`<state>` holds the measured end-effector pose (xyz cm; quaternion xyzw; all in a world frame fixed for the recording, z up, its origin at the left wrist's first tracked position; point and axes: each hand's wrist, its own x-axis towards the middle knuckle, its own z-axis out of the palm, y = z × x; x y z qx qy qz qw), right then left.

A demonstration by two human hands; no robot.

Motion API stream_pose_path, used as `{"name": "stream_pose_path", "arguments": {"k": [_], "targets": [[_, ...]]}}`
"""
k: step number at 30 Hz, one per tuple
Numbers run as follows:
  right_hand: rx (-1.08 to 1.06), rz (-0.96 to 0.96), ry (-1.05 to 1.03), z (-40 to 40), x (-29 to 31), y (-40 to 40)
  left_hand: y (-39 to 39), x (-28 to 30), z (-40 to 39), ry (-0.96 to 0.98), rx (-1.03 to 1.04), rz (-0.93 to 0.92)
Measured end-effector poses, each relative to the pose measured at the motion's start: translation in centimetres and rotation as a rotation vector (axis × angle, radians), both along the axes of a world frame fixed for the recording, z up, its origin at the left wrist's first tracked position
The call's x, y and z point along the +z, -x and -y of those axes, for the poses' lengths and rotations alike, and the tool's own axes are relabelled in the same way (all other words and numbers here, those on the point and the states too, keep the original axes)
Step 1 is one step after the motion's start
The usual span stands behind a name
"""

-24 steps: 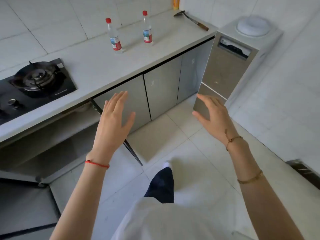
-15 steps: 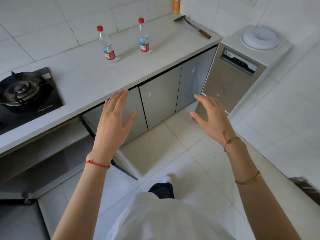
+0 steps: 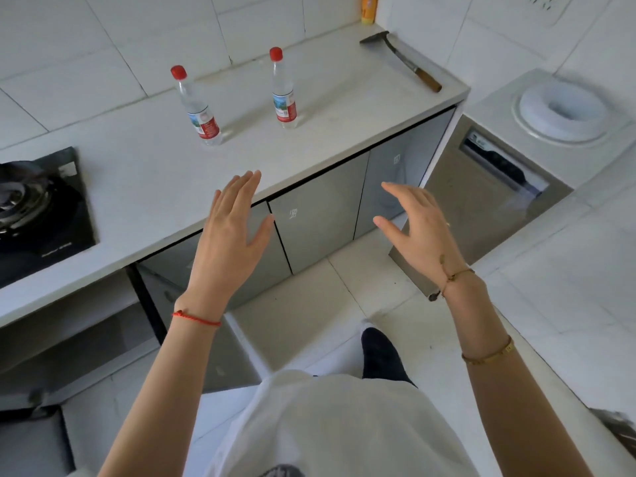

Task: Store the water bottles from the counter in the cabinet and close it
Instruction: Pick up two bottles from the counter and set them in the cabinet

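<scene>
Two clear plastic water bottles stand upright and apart on the smooth white counter [image 3: 144, 187], near the tiled wall: the left bottle [image 3: 198, 110] and the right bottle [image 3: 284, 91], each slim, red-capped and wrapped in a red-and-white label. Below, glossy grey cabinet doors [image 3: 320, 222] run flat along the front (one door [image 3: 213, 342] at the left hangs open). The left hand [image 3: 229, 242] and right hand [image 3: 418, 232] hover before the counter, fingers straight and spread, holding nothing. A wooden-handled hammer [image 3: 402, 62] lies at the far end.

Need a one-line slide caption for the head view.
Both hands, left and right, open and empty above two upright red-capped water bottles on the counter; cabinet door open.
</scene>
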<state>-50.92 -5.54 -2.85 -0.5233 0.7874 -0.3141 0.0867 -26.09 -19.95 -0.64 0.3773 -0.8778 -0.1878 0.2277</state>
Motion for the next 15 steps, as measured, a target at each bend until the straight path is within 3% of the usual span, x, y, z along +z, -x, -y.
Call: {"name": "stream_pose_path", "arguments": {"k": [8,15], "targets": [[0.223,-0.026,0.003,8.8,1.1,9.6,7.2,-0.2,2.9,0.004,0.226,-0.067],[0.449,-0.022,0.026,16.5,1.1,12.6,9.1,-0.3,3.1,-0.033,0.471,-0.075]]}}
